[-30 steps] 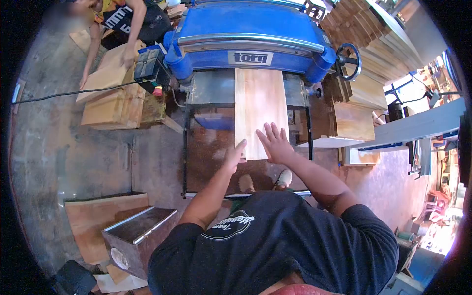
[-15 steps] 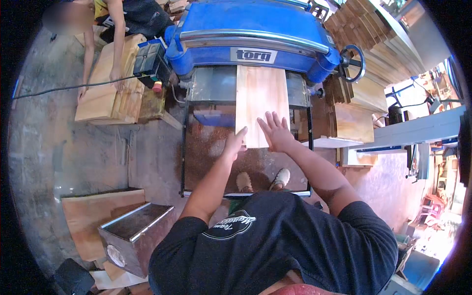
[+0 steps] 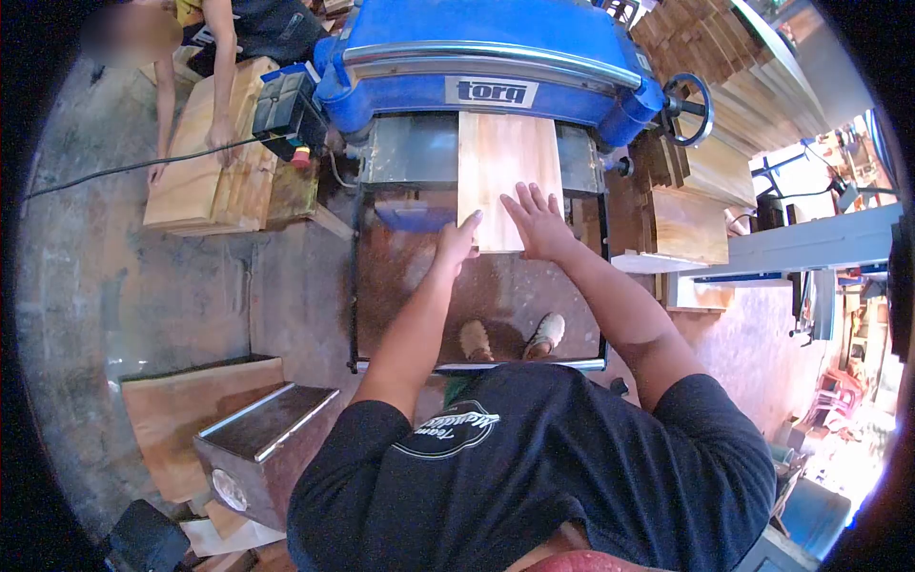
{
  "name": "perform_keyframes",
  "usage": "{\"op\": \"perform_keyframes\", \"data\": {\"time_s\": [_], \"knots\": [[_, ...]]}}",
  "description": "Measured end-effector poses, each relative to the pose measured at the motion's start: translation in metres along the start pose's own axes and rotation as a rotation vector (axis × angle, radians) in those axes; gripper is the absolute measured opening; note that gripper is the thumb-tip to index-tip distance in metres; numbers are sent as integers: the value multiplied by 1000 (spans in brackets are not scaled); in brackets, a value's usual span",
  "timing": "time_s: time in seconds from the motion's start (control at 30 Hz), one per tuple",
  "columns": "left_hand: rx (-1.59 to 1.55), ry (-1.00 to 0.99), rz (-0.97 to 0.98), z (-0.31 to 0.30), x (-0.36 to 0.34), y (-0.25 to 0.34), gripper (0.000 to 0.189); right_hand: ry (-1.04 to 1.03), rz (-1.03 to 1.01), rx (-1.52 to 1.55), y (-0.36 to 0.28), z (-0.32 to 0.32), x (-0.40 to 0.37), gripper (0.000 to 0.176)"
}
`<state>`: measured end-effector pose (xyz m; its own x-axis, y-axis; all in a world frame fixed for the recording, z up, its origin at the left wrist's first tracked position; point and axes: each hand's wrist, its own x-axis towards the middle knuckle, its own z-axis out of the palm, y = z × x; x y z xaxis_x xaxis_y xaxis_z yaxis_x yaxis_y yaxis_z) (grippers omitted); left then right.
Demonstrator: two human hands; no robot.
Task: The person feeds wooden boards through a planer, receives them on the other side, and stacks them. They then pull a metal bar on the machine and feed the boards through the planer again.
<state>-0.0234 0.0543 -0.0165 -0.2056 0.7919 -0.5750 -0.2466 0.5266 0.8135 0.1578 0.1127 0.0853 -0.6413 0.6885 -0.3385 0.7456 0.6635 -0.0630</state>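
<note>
A pale wooden board [image 3: 491,162] lies on the metal bed of a blue thickness planer [image 3: 477,43], its far end out of sight under the machine. My left hand [image 3: 458,244] grips the board's near left corner, thumb on top and fingers underneath. With its fingers spread, my right hand [image 3: 543,223] rests on the board's upper face by the near right corner.
A handwheel [image 3: 688,110] sticks out on the planer's right. Stacked boards [image 3: 686,224] stand beyond it. At the left, a co-worker's hands [image 3: 221,138] touch another board stack [image 3: 195,181]. A black cable [image 3: 124,172] runs to the switch box [image 3: 286,110]. A dark box [image 3: 262,443] sits at lower left.
The board has slid farther under the planer, so less of it shows. Both my hands have moved forward with it, keeping their places on it.
</note>
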Motion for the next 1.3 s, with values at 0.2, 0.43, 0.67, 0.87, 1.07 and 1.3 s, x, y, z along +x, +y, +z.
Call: {"op": "perform_keyframes", "data": {"time_s": [0.2, 0.43, 0.67, 0.87, 1.07, 1.3], "knots": [[28, 79, 31, 7, 5, 18, 54, 216, 14, 122, 15, 30, -4, 91], [312, 514, 647, 13, 17, 23, 38, 367, -19, 160, 30, 56, 20, 47], [602, 154, 1095, 81, 3, 49, 21, 459, 128, 127, 31, 54, 19, 68], [1022, 271, 1065, 105, 28, 47, 15, 638, 138, 725, 90, 51, -67, 49], [1024, 325, 1131, 114, 40, 54, 12, 843, 980, 838, 315, 115, -112, 69], [1148, 414, 1073, 114, 66, 55, 13, 791, 1220, 634, 471, 89, -60, 105]]}}
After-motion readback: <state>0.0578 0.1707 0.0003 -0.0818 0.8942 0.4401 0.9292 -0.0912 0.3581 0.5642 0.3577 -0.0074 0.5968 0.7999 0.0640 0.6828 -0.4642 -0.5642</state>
